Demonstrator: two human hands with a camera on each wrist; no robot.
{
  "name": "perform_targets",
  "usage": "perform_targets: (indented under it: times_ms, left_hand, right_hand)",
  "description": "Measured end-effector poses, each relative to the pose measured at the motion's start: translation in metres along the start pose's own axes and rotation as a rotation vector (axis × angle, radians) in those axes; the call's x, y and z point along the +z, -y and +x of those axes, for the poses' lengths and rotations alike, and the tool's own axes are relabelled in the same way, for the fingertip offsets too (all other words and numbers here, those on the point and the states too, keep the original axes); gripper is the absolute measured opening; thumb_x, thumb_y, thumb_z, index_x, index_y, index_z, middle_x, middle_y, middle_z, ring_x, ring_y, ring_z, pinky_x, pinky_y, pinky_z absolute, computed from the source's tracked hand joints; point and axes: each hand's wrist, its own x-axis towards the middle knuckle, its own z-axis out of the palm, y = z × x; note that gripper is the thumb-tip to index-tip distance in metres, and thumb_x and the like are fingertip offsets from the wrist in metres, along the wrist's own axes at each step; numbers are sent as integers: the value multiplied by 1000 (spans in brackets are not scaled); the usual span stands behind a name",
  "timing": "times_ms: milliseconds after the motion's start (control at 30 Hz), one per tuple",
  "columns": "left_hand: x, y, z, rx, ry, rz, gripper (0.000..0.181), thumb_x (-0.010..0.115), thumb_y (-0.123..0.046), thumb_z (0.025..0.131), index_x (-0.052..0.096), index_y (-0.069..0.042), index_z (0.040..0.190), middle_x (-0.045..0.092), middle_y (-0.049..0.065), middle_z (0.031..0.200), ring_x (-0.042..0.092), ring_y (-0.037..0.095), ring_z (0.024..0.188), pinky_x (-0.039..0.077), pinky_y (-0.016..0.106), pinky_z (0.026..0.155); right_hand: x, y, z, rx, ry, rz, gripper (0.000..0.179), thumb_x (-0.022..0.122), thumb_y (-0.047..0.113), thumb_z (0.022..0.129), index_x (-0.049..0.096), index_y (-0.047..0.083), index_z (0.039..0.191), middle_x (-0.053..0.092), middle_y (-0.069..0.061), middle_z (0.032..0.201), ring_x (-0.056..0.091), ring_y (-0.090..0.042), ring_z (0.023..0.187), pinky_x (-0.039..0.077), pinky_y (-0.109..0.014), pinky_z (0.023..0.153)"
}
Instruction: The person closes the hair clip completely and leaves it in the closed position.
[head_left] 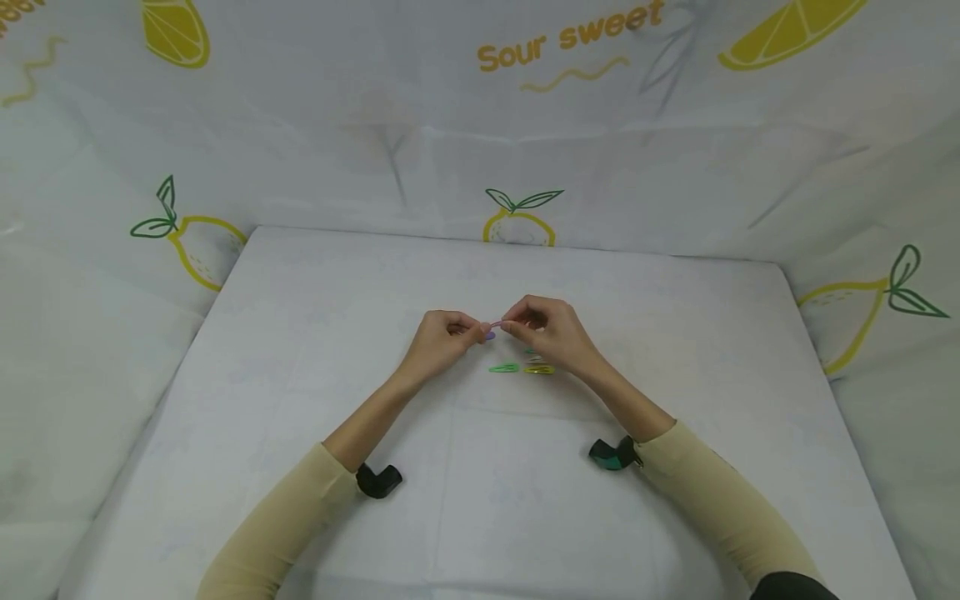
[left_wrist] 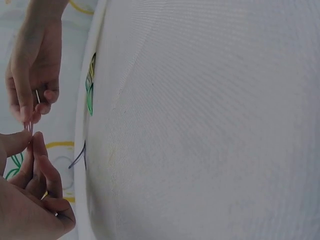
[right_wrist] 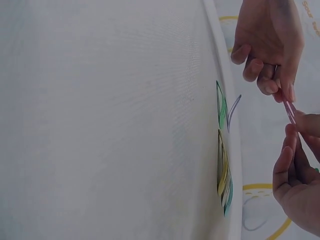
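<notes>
A pink snap hair clip [head_left: 497,323] is pinched at one end by my left hand [head_left: 444,340] and at the other by my right hand [head_left: 553,335]. In the right wrist view the pink clip [right_wrist: 290,112] spans the gap between the two sets of fingertips, above the table. A purple hair clip [head_left: 490,336] lies just below the left fingertips, its two arms spread apart in the left wrist view. Nearer to me, a green hair clip [head_left: 504,367] and a yellow hair clip [head_left: 540,369] lie side by side. A teal clip [right_wrist: 228,200] is partly hidden behind the yellow one.
The white table [head_left: 360,275] has its far edge beyond the hands. A white curtain [head_left: 300,150] printed with lemons surrounds it at the back and sides. Black wrist-camera mounts [head_left: 380,482] hang at both sleeves, low over the table.
</notes>
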Motion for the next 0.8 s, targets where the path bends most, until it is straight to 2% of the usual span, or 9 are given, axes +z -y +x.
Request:
perform_targets:
  times_ms: [100, 233, 333, 400, 567, 800]
  left_hand:
    - [1, 0, 0, -7, 4, -23, 27, 77, -24, 102, 83, 2, 104, 84, 16, 100, 70, 27, 82, 49, 25, 70]
    - [1, 0, 1, 0, 17, -43, 24, 78, -23, 102, 83, 0, 105, 85, 15, 102, 73, 35, 89, 49, 25, 71]
    - [1, 0, 1, 12, 19, -38, 22, 79, -24, 101, 84, -3, 103, 85, 13, 100, 72, 34, 87, 49, 25, 70]
    - [1, 0, 1, 17, 16, -29, 20, 80, -25, 101, 85, -5, 102, 85, 11, 99, 70, 28, 83, 49, 25, 69]
    - [1, -1, 0, 27, 11, -18, 18, 81, -25, 100, 85, -7, 100, 84, 11, 98, 63, 16, 76, 48, 24, 67]
    - [2, 1, -1, 55, 15, -23, 15, 80, -20, 100, 85, -6, 100, 84, 13, 98, 66, 22, 78, 47, 23, 66]
  right_hand:
    - [-1, -1, 0, 17, 20, 26, 11, 77, 18, 103, 79, 9, 106, 80, -11, 102, 68, -19, 87, 55, -21, 78]
    - [-3, -3, 0, 33, 39, 71, 13, 74, 19, 105, 78, 7, 109, 80, -16, 107, 70, -30, 90, 52, -20, 76]
    - [-6, -2, -1, 37, 55, 101, 14, 72, 15, 105, 78, 4, 111, 80, -19, 110, 72, -39, 94, 54, -19, 78]
    - [-8, -2, -1, 44, 65, 120, 15, 72, 14, 105, 77, 2, 113, 80, -20, 112, 73, -43, 98, 55, -18, 79]
    - [-11, -3, -3, 64, 90, 125, 18, 71, 13, 105, 78, 2, 118, 80, -19, 115, 75, -42, 102, 56, -16, 82]
    - [-14, -5, -6, 90, 116, 112, 26, 72, 15, 104, 76, -1, 125, 81, -20, 115, 77, -37, 102, 56, -16, 85]
